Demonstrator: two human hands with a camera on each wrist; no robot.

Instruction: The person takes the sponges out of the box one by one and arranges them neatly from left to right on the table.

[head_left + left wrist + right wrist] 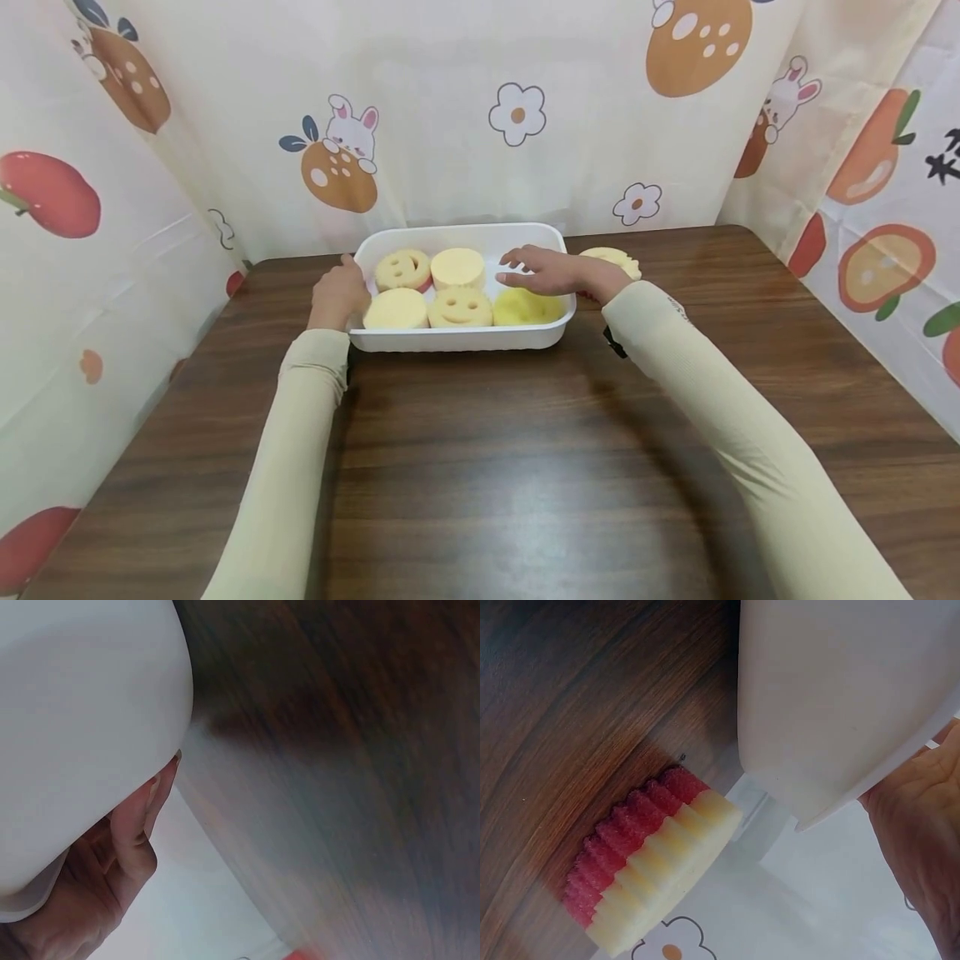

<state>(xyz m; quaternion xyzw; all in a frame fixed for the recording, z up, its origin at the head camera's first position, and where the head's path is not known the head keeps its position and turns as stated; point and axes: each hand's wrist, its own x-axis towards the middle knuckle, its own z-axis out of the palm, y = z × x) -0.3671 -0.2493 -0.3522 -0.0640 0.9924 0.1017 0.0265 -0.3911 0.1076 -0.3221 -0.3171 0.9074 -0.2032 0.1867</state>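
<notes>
A white tray [450, 339] stands at the back of the table with several sponges in it. My left hand [340, 292] grips its left end, fingers [133, 825] curled against the outer wall. Over the tray's right part, my right hand [543, 271] hovers with fingers spread and nothing in them. Beneath it lies a bright yellow sponge [534, 310]. Left of that are a smiley-face sponge [461, 308] and a plain pale sponge [396, 312]. The back row has a winking-face sponge [397, 270] and another plain round sponge [457, 268].
Just right of the tray, a ridged yellow-and-red sponge [649, 859] lies on the dark wooden table [465, 467], partly behind my right hand in the head view. A patterned curtain [450, 108] hangs right along the table's back edge, with printed sheets at both sides.
</notes>
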